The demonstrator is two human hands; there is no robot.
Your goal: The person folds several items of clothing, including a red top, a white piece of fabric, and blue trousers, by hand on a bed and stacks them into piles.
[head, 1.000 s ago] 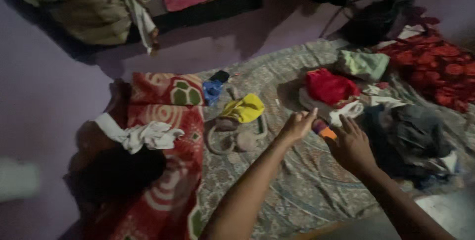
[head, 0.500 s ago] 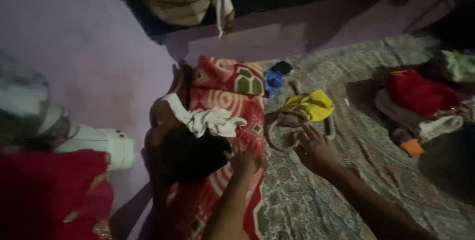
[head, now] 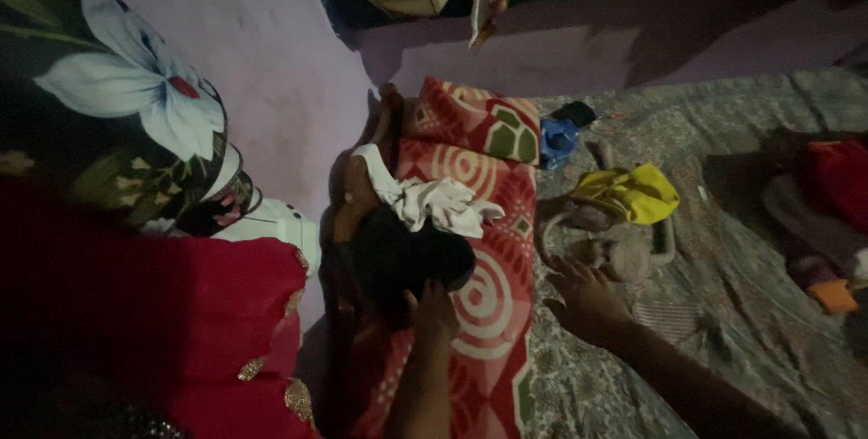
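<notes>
My left hand [head: 434, 311] reaches onto a dark cloth bundle [head: 398, 258] that lies on a red pillow with white spiral patterns [head: 493, 312]; its fingers curl on the bundle's near edge. My right hand [head: 586, 296] hovers open, fingers spread, over the grey patterned bedsheet [head: 723, 330], just below a greyish soft ring-shaped toy [head: 606, 254]. A crumpled white cloth [head: 434, 202] lies on the pillow just beyond the dark bundle.
A yellow cloth [head: 633, 193] and a blue cloth [head: 559, 141] lie on the sheet. Red clothes [head: 836, 177] and an orange item [head: 832, 294] sit at the right. Red embroidered fabric [head: 145, 330] and dark floral fabric [head: 108, 104] fill the left. A purple wall [head: 289, 86] runs behind.
The view has swung left. My left hand moved from the middle of the sheet to the dark bundle on the pillow; my right hand followed left, away from the orange item.
</notes>
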